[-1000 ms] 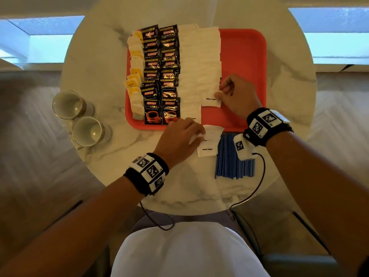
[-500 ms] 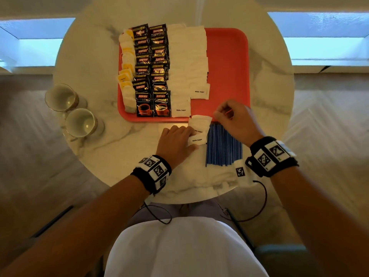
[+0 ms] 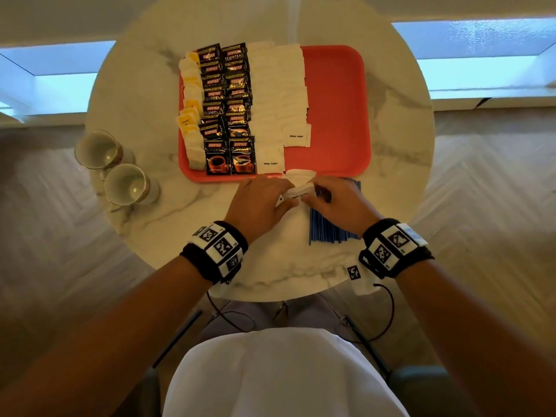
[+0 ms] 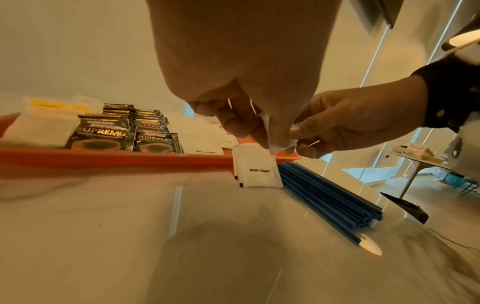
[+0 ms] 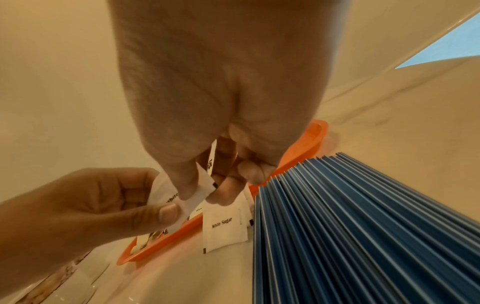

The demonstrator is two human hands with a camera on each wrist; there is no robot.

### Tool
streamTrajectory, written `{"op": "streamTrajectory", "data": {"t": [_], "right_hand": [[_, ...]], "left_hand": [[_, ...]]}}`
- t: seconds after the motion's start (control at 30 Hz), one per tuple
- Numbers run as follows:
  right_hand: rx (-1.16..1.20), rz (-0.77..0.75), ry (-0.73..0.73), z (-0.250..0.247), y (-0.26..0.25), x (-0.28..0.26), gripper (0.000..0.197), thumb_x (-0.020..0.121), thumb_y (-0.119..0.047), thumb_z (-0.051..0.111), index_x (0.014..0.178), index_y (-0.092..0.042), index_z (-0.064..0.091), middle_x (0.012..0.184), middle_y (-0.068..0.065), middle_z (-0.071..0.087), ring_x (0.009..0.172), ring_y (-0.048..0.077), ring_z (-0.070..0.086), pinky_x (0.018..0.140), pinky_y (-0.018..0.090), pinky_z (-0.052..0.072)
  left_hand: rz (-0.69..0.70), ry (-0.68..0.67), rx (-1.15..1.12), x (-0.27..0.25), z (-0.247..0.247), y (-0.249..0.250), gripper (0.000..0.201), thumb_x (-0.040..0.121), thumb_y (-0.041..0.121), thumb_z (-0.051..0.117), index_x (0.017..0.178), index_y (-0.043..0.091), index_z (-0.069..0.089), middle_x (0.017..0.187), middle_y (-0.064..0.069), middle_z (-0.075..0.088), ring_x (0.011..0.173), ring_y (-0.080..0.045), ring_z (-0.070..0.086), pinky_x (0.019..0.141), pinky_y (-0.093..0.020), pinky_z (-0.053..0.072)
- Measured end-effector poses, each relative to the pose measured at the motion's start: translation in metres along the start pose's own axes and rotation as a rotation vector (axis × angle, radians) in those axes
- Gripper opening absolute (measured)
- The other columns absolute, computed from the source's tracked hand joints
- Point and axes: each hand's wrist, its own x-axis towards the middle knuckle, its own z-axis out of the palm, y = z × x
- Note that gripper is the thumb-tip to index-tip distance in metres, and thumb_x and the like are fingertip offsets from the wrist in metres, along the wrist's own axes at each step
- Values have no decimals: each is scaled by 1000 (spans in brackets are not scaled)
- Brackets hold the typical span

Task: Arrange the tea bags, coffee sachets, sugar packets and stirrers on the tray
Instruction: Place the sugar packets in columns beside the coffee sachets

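Left hand (image 3: 261, 203) and right hand (image 3: 337, 203) both pinch one white sugar packet (image 3: 298, 194) (lifted off the marble table (image 3: 186, 236)) at six o'clock of the red tray (image 3: 337, 115), beside the blue stirrers (image 3: 328, 230).

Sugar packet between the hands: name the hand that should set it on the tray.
Right. The right hand already pinches the packet and sits nearer the unfinished sugar column; the left hand also pinches it and would likely reach across.
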Motion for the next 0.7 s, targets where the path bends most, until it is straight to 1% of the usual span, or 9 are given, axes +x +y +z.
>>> {"op": "streamTrajectory", "data": {"t": [0.07, 0.13, 0.23, 0.3, 0.43, 0.47, 0.53, 0.6, 0.7], "right_hand": [[-5, 30, 34, -3, 3, 1, 17, 97, -24, 63, 88, -9, 63, 73, 9, 58, 62, 16, 46, 56, 18, 35], [-19, 63, 53, -8, 7, 0, 17, 98, -24, 62, 93, -9, 65, 74, 10, 60, 65, 19, 49, 55, 16, 35], [-26, 91, 80, -13, 10, -3, 15, 98, -26, 62, 94, -12, 64, 73, 7, 61, 62, 12, 47, 55, 17, 36], [-20, 127, 100, -14, 14, -4, 16, 97, -28, 63, 92, -12, 63, 72, 6, 59, 60, 8, 43, 54, 19, 36], [-10, 162, 124, -15, 17, -6, 16, 97, -31, 63, 91, -15, 61, 70, -4, 54, 62, 9, 43, 55, 18, 35], [-8, 163, 127, -15, 17, -6, 16, 97, -31, 63, 92, -16, 61, 70, -5, 53, 62, 10, 44, 55, 17, 35], [-5, 163, 137, -14, 17, -5, 16, 97, -31, 63, 93, -16, 62, 71, -2, 55, 63, 11, 45, 55, 17, 35], [-1, 168, 146, -14, 16, -5, 17, 97, -31, 64, 94, -14, 63, 74, 6, 60, 64, 12, 46, 55, 19, 36], [8, 169, 157, -14, 15, -6, 18, 97, -30, 64, 99, -13, 65, 81, 10, 65, 67, 18, 52, 59, 26, 41]], "left_hand": [[12, -1, 25, 8, 2, 0, 34, 90, 46, 62, 118, 26, 59, 112, 6, 61, 101, -18, 55, 85, -36, 37], [21, -20, 59, 16, 5, -1, 45, 85, 44, 69, 124, 25, 55, 119, 3, 56, 105, -21, 54, 86, -38, 39], [6, -52, 111, 24, 12, -1, 54, 81, 42, 72, 128, 25, 52, 126, 1, 52, 111, -22, 51, 88, -38, 40], [0, -60, 128, 25, 16, 0, 51, 83, 41, 71, 128, 26, 52, 127, 1, 52, 114, -22, 49, 90, -38, 39], [-4, -43, 128, 25, 20, -1, 45, 84, 42, 69, 124, 28, 55, 125, 2, 54, 114, -22, 49, 91, -38, 39], [-1, -39, 132, 24, 20, -2, 44, 85, 42, 69, 124, 28, 55, 124, 2, 54, 113, -22, 49, 91, -39, 39], [7, -26, 148, 23, 21, -3, 42, 86, 43, 67, 124, 29, 56, 123, 3, 56, 111, -22, 52, 90, -39, 38], [13, -4, 147, 20, 21, -3, 39, 87, 42, 66, 123, 28, 58, 122, 3, 58, 108, -22, 54, 87, -38, 38], [16, 36, 124, 16, 23, -4, 36, 86, 38, 69, 119, 26, 60, 119, 2, 60, 103, -23, 57, 85, -38, 40]]}}
